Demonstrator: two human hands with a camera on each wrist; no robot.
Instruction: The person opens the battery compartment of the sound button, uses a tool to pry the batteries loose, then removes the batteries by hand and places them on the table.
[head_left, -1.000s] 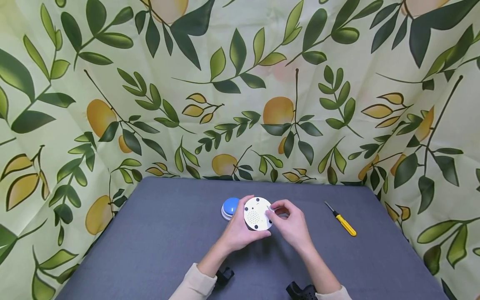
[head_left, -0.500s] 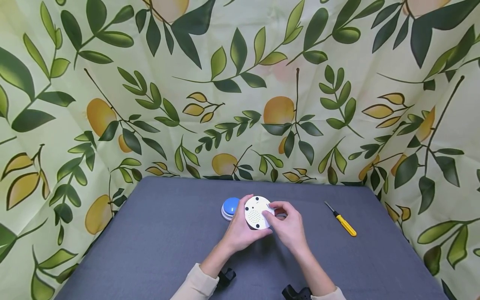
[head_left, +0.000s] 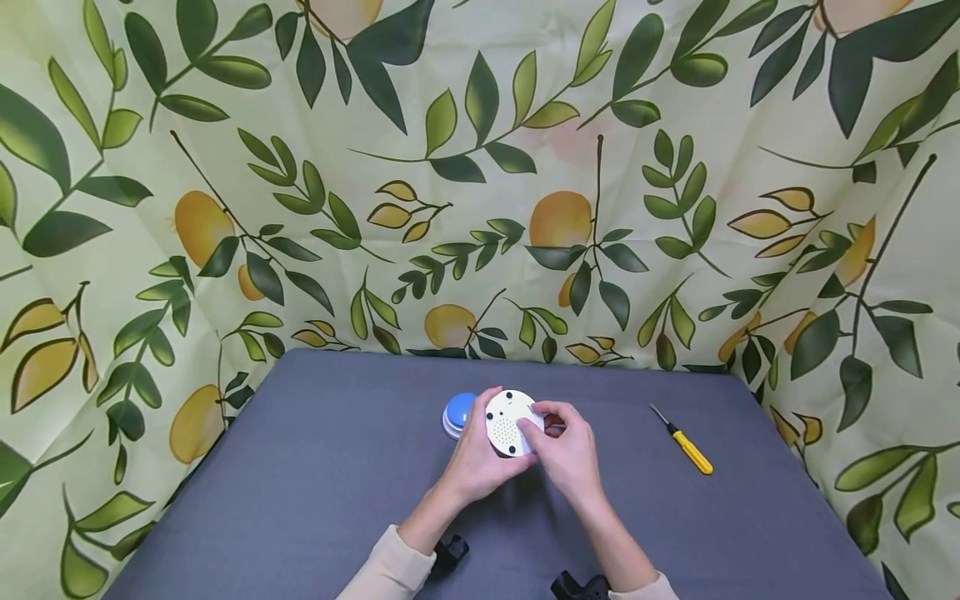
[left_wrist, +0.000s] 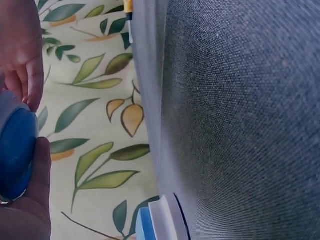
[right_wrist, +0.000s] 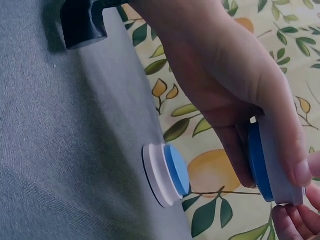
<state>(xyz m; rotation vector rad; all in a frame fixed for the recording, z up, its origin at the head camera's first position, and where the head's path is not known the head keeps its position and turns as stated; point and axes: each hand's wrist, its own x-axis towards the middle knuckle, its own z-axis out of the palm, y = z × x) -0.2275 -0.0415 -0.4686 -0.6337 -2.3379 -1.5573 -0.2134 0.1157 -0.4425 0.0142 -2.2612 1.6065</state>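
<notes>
A round push button [head_left: 506,432] with a blue dome and white base is held up above the table, its white underside towards the head camera. That underside carries small speaker holes and black round spots. My left hand [head_left: 480,458] grips it by the rim from the left. From the right, my right hand [head_left: 572,454] pinches its edge, thumb on the underside and fingers behind. In the left wrist view the blue dome [left_wrist: 17,155] faces the camera. A second blue-and-white button [head_left: 459,410] stands dome-up on the table just behind my left hand.
A screwdriver [head_left: 688,448] with a yellow handle lies to the right on the grey cloth-covered table [head_left: 315,467]. Behind the table hangs a leaf-and-fruit patterned curtain [head_left: 480,192]. Black wrist-worn devices [head_left: 581,586] show below the forearms.
Both hands and the held button have shifted slightly left. The right thumb has slid further in over the white underside. The screwdriver and the second button stay put.
</notes>
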